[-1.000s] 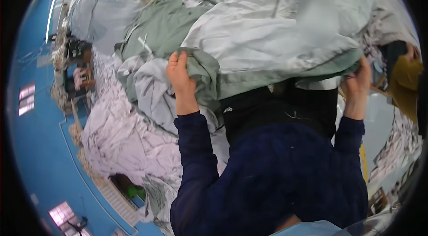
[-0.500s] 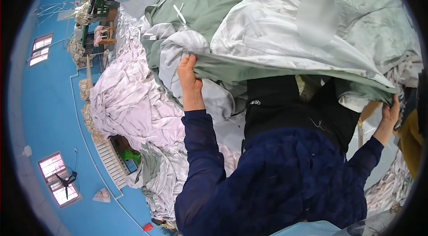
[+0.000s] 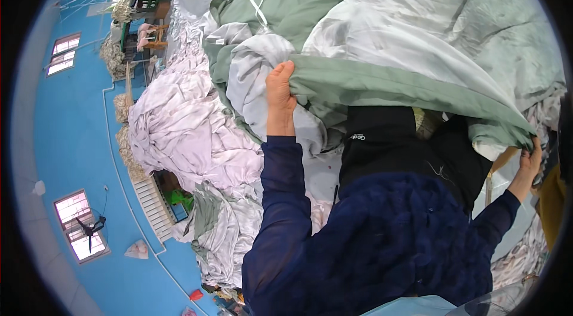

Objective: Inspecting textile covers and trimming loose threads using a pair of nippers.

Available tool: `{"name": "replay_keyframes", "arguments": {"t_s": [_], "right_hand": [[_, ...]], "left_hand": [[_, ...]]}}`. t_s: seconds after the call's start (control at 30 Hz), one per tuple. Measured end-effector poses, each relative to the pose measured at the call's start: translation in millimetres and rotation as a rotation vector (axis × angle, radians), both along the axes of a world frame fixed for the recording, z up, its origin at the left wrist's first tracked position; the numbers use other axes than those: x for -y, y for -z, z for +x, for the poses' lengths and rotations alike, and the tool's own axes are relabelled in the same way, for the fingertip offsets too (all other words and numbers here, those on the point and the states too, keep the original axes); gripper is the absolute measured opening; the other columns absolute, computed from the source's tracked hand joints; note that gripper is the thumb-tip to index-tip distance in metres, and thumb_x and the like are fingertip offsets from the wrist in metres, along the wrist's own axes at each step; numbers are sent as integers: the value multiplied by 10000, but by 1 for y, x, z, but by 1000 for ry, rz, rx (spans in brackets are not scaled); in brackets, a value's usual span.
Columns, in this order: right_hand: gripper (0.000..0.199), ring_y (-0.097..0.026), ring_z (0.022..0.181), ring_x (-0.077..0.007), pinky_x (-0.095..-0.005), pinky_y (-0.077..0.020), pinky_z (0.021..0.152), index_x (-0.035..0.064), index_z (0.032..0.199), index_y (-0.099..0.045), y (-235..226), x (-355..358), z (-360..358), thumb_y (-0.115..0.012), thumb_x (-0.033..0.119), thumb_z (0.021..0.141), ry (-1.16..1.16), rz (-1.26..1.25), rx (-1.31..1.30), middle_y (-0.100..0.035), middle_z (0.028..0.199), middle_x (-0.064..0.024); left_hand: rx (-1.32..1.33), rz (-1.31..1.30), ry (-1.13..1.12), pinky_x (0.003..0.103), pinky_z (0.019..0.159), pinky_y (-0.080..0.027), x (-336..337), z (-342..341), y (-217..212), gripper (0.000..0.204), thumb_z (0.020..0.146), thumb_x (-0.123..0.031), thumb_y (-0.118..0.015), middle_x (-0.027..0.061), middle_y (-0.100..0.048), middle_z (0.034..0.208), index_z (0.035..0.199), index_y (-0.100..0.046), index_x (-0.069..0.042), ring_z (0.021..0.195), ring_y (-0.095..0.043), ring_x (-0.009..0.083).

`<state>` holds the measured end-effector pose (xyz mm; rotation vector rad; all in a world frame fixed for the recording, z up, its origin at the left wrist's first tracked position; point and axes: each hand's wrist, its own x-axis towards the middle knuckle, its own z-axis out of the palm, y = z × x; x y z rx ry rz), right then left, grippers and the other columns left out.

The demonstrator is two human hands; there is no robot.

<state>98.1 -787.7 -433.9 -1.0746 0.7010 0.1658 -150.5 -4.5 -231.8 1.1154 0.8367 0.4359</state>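
A large cloth, sage green on one face and whitish on the other, spreads over my lap and the surface beyond. My left hand is closed on its near edge, with the thumb on top. At the far right my right hand pinches the same edge. Between them the green fabric is pulled into a long taut band, its green face turned up. Beyond the band lies the white face in loose folds. A white tie strip rests on the green part at the upper left.
A big heap of pale pinkish-white cloth lies to my left, with more white and green cloth nearer. Farther left stand a wooden stool, a white slatted radiator-like panel and a blue wall. Mustard-coloured fabric hangs at the right.
The edge between my hands has turned over, so a wider strip of the green face now shows. My left hand appears slightly higher and farther right in view; the whole view has shifted a little.
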Motion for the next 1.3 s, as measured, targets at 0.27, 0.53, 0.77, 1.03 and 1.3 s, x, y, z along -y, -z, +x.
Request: {"name": "replay_keyframes", "arguments": {"t_s": [0.27, 0.53, 0.77, 1.03, 1.3], "right_hand": [[277, -566, 561, -63, -166, -270, 336, 72, 1153, -619, -13, -18, -8, -655, 101, 881, -42, -43, -28, -683, 927, -27], [323, -518, 520, -62, -168, -270, 317, 80, 1204, -595, -43, -58, -15, -626, 101, 883, -25, -79, 7, -660, 914, -21], [304, -567, 598, -63, -172, -256, 342, 62, 1166, -615, -40, -44, -16, -642, 74, 863, -41, -42, 16, -672, 935, -30], [346, -520, 526, -59, -175, -251, 310, 93, 1213, -600, -33, -55, -15, -650, 102, 870, 25, -77, -39, -653, 887, -4], [289, -618, 841, -79, -201, -474, 745, 35, 1160, -657, -106, -161, -39, -675, 144, 893, -163, -1388, 625, -683, 1041, -41]], "left_hand": [[35, 77, 11, 252, 662, -520, -2, -2, -6, 117, 918, -99, -628, 54, -682, 875, 959, -649, 8, 720, -638, 122], [8, 202, 93, 187, 566, -457, -25, -13, -9, 65, 925, -105, -629, 0, -650, 819, 912, -625, -41, 647, -583, 65], [41, 234, 100, 190, 564, -437, -15, -7, -4, 68, 932, -106, -622, -15, -638, 815, 924, -633, -39, 630, -551, 57], [-479, 897, 279, 262, 751, -473, 15, -4, 7, 125, 834, -101, -693, 42, -659, 883, 917, -652, -18, 808, -605, 138], [-78, 1282, 523, 373, 865, -458, 101, 44, -8, 302, 722, -106, -741, 120, -629, 1070, 997, -653, -19, 971, -589, 292]]}}
